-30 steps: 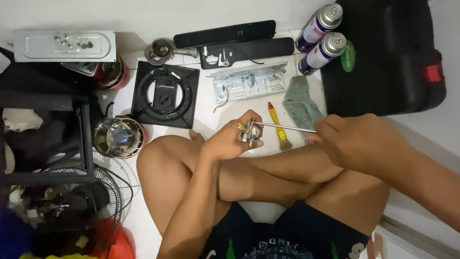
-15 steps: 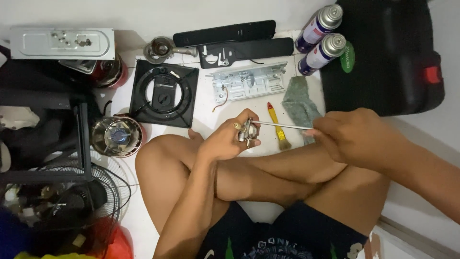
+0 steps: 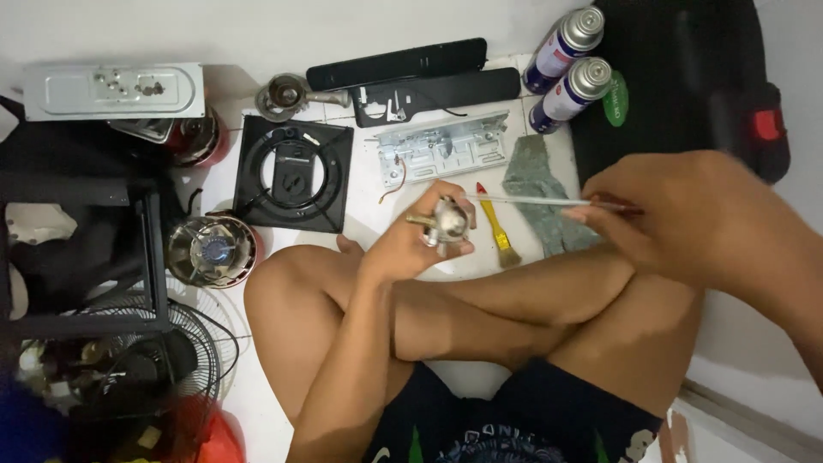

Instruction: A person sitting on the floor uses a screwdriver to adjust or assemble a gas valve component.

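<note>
Metal valve [image 3: 444,221] in left hand [image 3: 411,244] | right hand [image 3: 686,214] drew rod [image 3: 536,201] rightward

Just one head cam here, looking straight down from close above the crossed legs [image 3: 514,317] onto the white floor [image 3: 257,26], parts spread toward 12 o'clock.

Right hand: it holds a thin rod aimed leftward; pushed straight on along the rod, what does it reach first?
Most likely the small metal valve part gripped in the left hand; the rod from the right hand already ends at it.
</note>
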